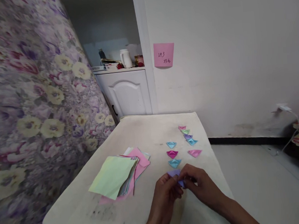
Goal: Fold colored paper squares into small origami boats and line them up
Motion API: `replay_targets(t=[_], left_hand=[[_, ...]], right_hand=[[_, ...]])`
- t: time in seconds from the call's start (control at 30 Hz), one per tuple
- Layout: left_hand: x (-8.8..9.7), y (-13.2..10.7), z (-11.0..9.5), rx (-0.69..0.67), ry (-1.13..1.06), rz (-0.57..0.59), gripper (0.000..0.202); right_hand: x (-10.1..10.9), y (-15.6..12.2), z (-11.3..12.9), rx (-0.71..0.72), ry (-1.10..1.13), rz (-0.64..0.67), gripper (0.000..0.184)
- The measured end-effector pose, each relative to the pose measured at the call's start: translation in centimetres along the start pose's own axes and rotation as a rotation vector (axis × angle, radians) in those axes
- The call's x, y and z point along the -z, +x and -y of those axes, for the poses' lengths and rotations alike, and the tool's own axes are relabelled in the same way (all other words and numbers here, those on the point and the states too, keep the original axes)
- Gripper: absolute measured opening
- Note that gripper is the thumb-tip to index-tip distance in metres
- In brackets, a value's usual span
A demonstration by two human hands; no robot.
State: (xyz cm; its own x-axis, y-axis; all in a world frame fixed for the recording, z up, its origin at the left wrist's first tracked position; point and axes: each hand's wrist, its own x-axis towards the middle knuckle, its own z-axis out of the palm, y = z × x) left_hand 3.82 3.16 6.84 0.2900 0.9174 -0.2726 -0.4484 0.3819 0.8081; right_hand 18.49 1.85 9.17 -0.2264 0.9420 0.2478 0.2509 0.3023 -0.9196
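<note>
Table (151, 129): big and pale, with all the paper things on or over it.
Paper pile (113, 176): loose sheets, left of the hands, yellow-green on top, pink poking out.
Right hand (201, 180): thumb and finger pinch the right side of the purple paper (173, 173).
Left hand (166, 188): thumb presses the left side; the other fingers curl close, partly hidden.
Purple paper: held between both hands, over the near part of the table. It looks as light as a leaf, thin and easy to bend, maybe a bit slippery. A hard tug could rip or crumple it. A soft pinch at the outer edges, on the folded parts, seems best.
Paper boats (172, 154): eight small folded ones past the hands, three in one line and five in another.
</note>
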Motion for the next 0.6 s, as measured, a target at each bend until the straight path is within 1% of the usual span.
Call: replay_targets(t=[0.07, 0.13, 0.2, 0.27, 0.33, 0.4, 0.53, 0.6], left_hand=[[-0.1, 0.0, 0.0, -0.032, 0.029, -0.026, 0.016], [-0.1, 0.0, 0.1, -0.077, 0.072, -0.062, 0.017], [-0.2, -0.1, 0.1, -0.11, 0.101, -0.09, 0.017], [-0.3, -0.2, 0.2, -0.123, 0.102, -0.096, 0.016], [-0.4, -0.3, 0.3, -0.125, 0.097, -0.093, 0.015], [-0.4, -0.3, 0.3, -0.112, 0.094, -0.089, 0.015], [-0.4, -0.5, 0.0, -0.09, 0.095, -0.034, 0.017], [-0.5, -0.7, -0.4, -0.095, 0.101, 0.0, 0.019]], right_hand=[[0.1, 0.1, -0.2, -0.035, 0.092, -0.019, 0.011], [0.3, 0.3, -0.4, -0.113, 0.228, -0.062, 0.005], [0.3, 0.4, -0.6, -0.196, 0.284, -0.117, 0.012], [0.1, 0.5, -0.8, -0.229, 0.215, -0.152, 0.014], [-0.1, 0.5, -1.0, -0.224, 0.118, -0.159, 0.01], [-0.3, 0.4, -1.1, -0.224, 0.068, -0.153, 0.005], [-0.2, 0.3, -1.2, -0.251, 0.071, -0.146, 0.005], [-0.1, 0.2, -1.2, -0.239, 0.064, -0.15, 0.007]])
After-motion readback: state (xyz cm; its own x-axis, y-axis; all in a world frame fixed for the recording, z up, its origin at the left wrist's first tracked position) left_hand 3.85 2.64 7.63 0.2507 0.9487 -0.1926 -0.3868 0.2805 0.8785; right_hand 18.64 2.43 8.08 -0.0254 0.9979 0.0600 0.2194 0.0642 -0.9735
